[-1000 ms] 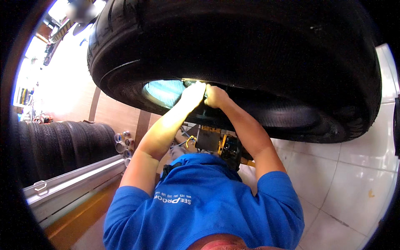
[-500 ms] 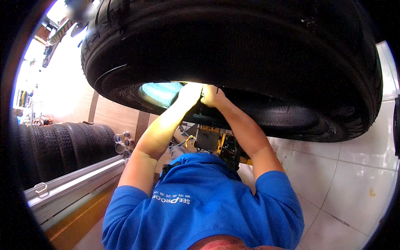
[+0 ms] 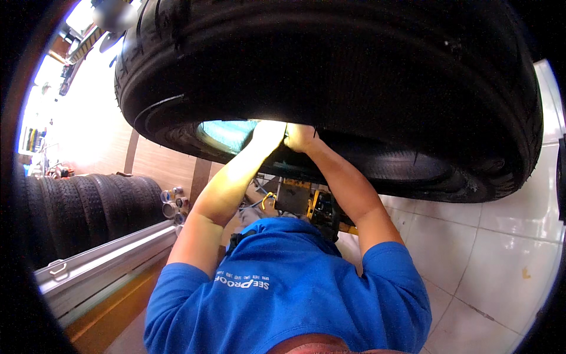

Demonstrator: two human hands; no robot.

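Note:
A large black tire [image 3: 330, 76] fills the upper part of the head view, its opening facing me. Both my arms reach up into that opening. My left hand [image 3: 269, 131], brightly lit, is at the inner edge of the tire, with its fingers hidden behind the sidewall. Right beside it, my right hand [image 3: 300, 138] is curled closed at the same edge, and what lies in its fingers is out of sight. A pale blue lit patch [image 3: 227, 133] shows on the tire's inner surface to the left of the hands.
Several used tires [image 3: 88, 206] stand in a row at left, behind a silver metal rail [image 3: 106, 251]. Small round cans [image 3: 174, 203] sit at the row's end. Below the tire is a yellow and black machine [image 3: 321, 203]. White floor tiles [image 3: 507, 259] lie at right.
The tire has turned slightly: marks on its sidewall have shifted right and a little down. My hands stay in nearly the same place.

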